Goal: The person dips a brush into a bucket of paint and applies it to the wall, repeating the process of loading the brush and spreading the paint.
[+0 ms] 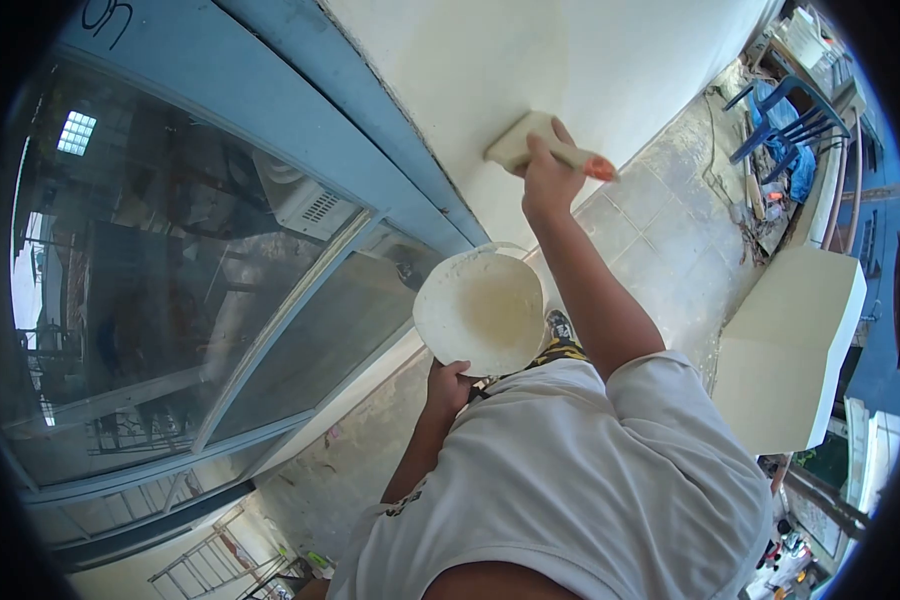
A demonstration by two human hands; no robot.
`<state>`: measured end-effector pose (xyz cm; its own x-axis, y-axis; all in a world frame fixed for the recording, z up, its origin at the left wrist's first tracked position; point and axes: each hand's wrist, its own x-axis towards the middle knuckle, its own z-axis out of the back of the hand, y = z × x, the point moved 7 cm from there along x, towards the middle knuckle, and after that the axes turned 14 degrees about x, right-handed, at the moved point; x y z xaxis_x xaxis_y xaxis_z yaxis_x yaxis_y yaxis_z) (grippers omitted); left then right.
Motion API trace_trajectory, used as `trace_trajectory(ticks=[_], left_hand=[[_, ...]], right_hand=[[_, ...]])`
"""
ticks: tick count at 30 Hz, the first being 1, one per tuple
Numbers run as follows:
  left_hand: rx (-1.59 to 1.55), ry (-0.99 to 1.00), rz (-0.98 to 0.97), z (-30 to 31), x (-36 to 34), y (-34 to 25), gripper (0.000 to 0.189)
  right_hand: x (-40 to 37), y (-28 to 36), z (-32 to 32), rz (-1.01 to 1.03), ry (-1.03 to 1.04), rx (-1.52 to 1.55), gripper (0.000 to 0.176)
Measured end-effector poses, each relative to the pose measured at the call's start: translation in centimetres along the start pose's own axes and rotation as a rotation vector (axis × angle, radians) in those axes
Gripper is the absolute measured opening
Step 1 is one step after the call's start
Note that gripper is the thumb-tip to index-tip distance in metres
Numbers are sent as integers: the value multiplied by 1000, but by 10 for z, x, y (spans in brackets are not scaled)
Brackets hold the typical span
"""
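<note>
My right hand (548, 180) grips a wide paintbrush (530, 143) with an orange-tipped handle. Its bristles press against the cream wall (490, 70). My left hand (448, 385) holds a round white paint bucket (482, 310) by its lower rim, below the brush and close to my chest. Inside the bucket is cream-coloured paint. My white T-shirt fills the lower middle of the view.
A blue-framed glass window (200, 260) runs along the left of the wall. A tiled floor (660, 230) lies below, with a blue plastic chair (785, 125) and clutter at the far end. A cream pillar (790, 345) stands at the right. A ladder (200, 555) lies at the bottom left.
</note>
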<state>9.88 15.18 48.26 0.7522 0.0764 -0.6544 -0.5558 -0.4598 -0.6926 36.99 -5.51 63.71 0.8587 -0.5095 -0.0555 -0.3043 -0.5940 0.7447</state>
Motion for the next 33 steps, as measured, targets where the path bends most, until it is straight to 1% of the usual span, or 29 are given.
trace_trajectory(ticks=[2,4,6,7,8,9,10,12,13,15,16,17,18,19,20,22,23,24,26,28,29,30,31,33], left_hand=[[-1,-3,4,3,1,-1,63],[-21,-5,14,4,3,3,63],[-30,0,15,6,4,4,63],[-22,20,4,6,4,4,63],[-24,22,0,6,4,5,63],[3,12,10,7,4,6,63],[32,-1,20,8,3,7,63],[27,2,28,9,1,6,62],[22,9,41,8,1,6,62],[24,15,25,5,3,5,62],[19,14,15,7,2,3,62],[27,9,25,11,1,3,62],[21,8,19,12,2,2,61],[8,11,15,10,2,5,61],[-1,10,33,9,2,8,61],[8,5,35,10,0,6,60],[15,8,26,11,0,7,59],[15,11,27,12,0,7,59],[20,4,36,12,-4,7,59],[34,-6,50,12,-5,8,59],[51,-15,66,14,-7,9,59],[56,-16,54,13,-5,7,59],[54,-24,49,16,-6,10,59],[35,-13,46,16,-7,11,60]], right_hand=[[-10,57,-41,15,63,204,48],[-16,106,-56,111,154,344,49],[-19,130,-50,187,188,301,50],[-19,125,-38,195,173,280,50],[-14,109,-20,153,149,243,50],[-11,85,-1,110,127,208,50],[-10,52,25,62,22,131,49],[-16,-7,57,-95,-84,38,48],[-15,-30,60,-72,-65,42,47],[-15,-35,27,-35,-9,50,45],[-20,-7,-6,-25,27,53,44],[-26,30,-30,-14,79,130,43],[-32,65,-49,-6,130,199,43],[-31,93,-56,59,165,278,42],[-29,114,-58,125,204,354,41],[-23,143,-41,269,222,326,42],[-19,143,-24,269,182,287,44],[-9,126,0,238,117,262,44],[4,72,55,154,-31,212,43],[11,3,113,31,-131,76,40],[14,-34,136,-39,-204,121,42],[17,-59,148,-67,-180,-6,43],[21,-89,156,-63,-168,-24,43],[24,-108,138,-58,-163,-28,43]])
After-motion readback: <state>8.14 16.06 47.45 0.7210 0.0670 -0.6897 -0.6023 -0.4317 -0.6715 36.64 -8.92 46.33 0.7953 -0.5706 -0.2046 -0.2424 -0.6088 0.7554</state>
